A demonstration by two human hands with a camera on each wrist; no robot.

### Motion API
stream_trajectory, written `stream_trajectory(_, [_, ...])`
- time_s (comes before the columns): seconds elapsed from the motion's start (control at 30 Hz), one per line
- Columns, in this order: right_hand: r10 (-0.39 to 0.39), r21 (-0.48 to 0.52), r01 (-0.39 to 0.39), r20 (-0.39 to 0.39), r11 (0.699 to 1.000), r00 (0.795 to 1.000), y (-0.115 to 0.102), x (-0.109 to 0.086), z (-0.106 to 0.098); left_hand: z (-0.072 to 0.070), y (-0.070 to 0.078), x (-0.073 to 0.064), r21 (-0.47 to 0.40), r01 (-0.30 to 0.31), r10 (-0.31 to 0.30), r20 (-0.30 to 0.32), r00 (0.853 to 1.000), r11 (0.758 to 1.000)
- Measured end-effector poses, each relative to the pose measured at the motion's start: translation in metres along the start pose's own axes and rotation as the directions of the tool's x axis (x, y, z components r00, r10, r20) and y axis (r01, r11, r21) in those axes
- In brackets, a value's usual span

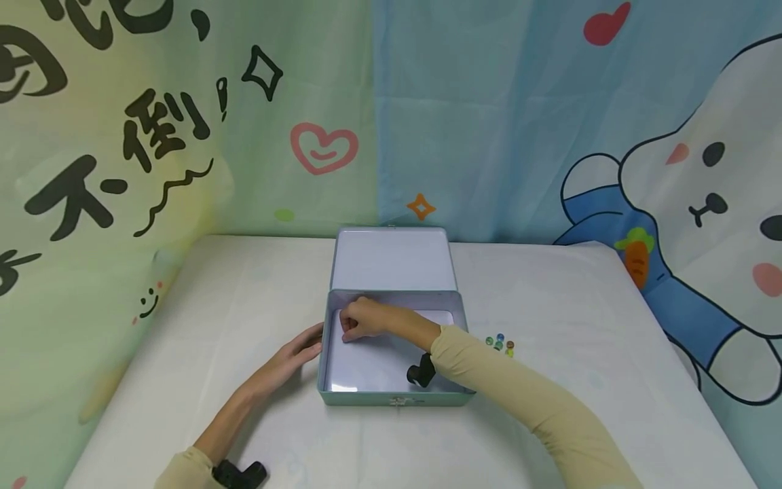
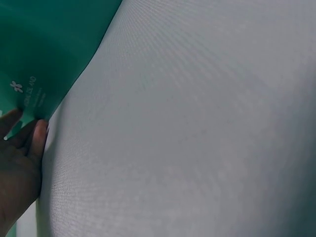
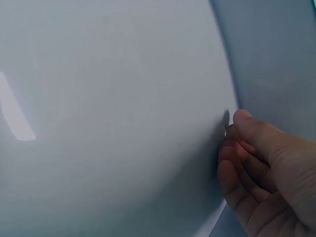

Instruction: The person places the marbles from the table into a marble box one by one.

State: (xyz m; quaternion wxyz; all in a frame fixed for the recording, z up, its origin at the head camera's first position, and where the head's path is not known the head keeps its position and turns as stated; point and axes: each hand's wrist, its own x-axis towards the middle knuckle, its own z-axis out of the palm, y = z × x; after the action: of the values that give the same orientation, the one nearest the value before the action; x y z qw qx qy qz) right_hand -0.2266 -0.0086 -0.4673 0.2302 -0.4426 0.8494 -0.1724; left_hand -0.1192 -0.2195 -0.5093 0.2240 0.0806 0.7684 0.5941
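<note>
A metal box [image 1: 397,399], green outside and pale inside, stands on the table with its lid [image 1: 394,259] raised at the back. My right hand [image 1: 364,318] is inside it, at the left inner wall. In the right wrist view its thumb and fingers [image 3: 247,170] are curled together and pinch a small marble [image 3: 225,133]; only a glint of it shows, the rest is hidden. My left hand [image 1: 299,351] touches the box's left outer side with extended fingers, also seen against the green wall [image 2: 49,54] in the left wrist view.
Several small glass marbles [image 1: 499,343] lie on the white tablecloth [image 1: 550,292] to the right of the box, partly behind the right forearm. A printed curtain [image 1: 446,122] hangs behind the table. Each wrist wears a black camera [image 1: 421,371].
</note>
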Motion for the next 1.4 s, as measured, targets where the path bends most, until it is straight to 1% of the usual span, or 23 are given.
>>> stream_trajectory(0.23, [-0.002,-0.016,0.002,-0.005,1.0,1.0,0.0,-0.004,-0.005,0.0,0.001,0.0,0.001,-0.002,0.002,0.005,1.0,1.0])
stream_trajectory(0.43, [-0.025,-0.003,0.025,-0.009,1.0,1.0,-0.001,-0.013,-0.02,0.0,0.001,0.0,0.007,-0.007,0.007,0.001,1.0,1.0])
stream_trajectory(0.53, [-0.051,0.033,0.052,-0.026,0.998,0.998,-0.002,-0.022,-0.03,0.0,0.0,0.0,0.007,-0.008,0.008,0.001,1.0,1.0])
stream_trajectory(0.63, [-0.077,0.11,0.082,-0.048,0.991,0.996,-0.004,-0.037,-0.041,0.002,-0.001,0.001,-0.001,-0.008,0.008,0.006,1.0,1.0])
stream_trajectory(0.7, [-0.081,0.167,0.092,-0.074,0.982,0.994,-0.007,-0.05,-0.049,0.002,-0.001,0.0,-0.004,-0.01,0.01,0.01,1.0,1.0])
stream_trajectory(0.8, [-0.068,0.238,0.096,-0.125,0.967,0.99,-0.012,-0.076,-0.061,0.002,0.0,-0.001,-0.009,-0.022,0.022,0.007,1.0,1.0])
stream_trajectory(0.9, [-0.041,0.253,0.094,-0.207,0.963,0.978,-0.014,-0.106,-0.074,0.0,0.001,-0.003,-0.009,-0.032,0.032,0.003,0.999,0.999])
stream_trajectory(0.97, [-0.02,0.266,0.099,-0.286,0.959,0.958,-0.013,-0.127,-0.082,0.0,0.001,-0.004,-0.006,-0.029,0.029,-0.003,1.0,1.0])
stream_trajectory(1.03, [0.014,0.266,0.094,-0.376,0.959,0.926,-0.01,-0.149,-0.088,-0.001,0.001,-0.004,-0.002,-0.022,0.022,0.0,1.0,1.0])
stream_trajectory(1.07, [0.036,0.263,0.085,-0.423,0.961,0.905,-0.007,-0.159,-0.09,-0.001,0.001,-0.004,0.002,-0.018,0.018,0.003,1.0,1.0])
stream_trajectory(1.13, [0.072,0.251,0.069,-0.512,0.965,0.856,-0.001,-0.18,-0.092,-0.001,0.002,-0.004,0.012,-0.015,0.015,0.001,1.0,1.0])
stream_trajectory(1.23, [0.145,0.231,-0.001,-0.607,0.973,0.781,0.015,-0.206,-0.088,0.0,0.003,-0.003,0.025,-0.016,0.016,0.005,1.0,1.0])
stream_trajectory(1.3, [0.202,0.239,-0.055,-0.648,0.969,0.734,0.027,-0.222,-0.08,0.001,0.003,-0.002,0.024,-0.017,0.017,-0.002,1.0,1.0])
stream_trajectory(1.4, [0.302,0.296,-0.127,-0.681,0.947,0.667,0.045,-0.24,-0.056,0.0,0.001,-0.001,0.022,-0.014,0.014,0.001,1.0,1.0])
